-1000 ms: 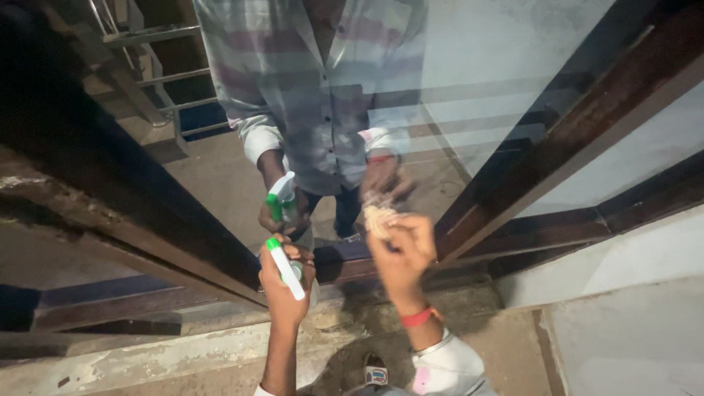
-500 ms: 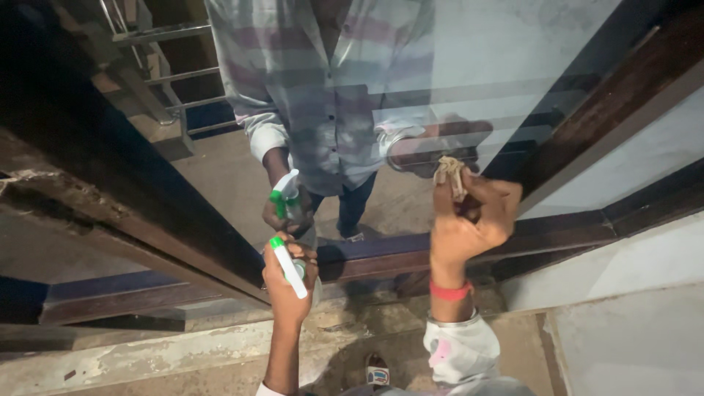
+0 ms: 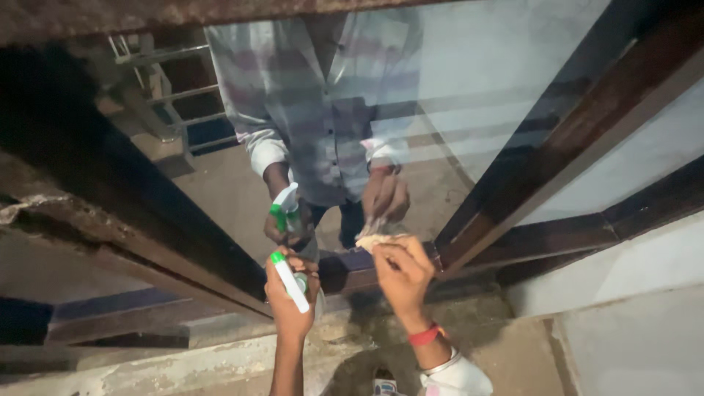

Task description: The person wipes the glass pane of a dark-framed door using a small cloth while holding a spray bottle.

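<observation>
Beige cloth half-hidden behind right hand

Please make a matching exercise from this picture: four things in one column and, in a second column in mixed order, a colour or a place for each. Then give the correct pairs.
Things:
1. spray bottle
2. cloth
3. wristband
4. door frame

Descriptions:
A. red, around the right wrist
B. dark brown wood, at the right of the glass pane
C. white with a green tip, held in the left hand
D. pale and crumpled, pressed to the bottom of the glass by the right hand

Pairs: 1-C, 2-D, 3-A, 4-B
</observation>
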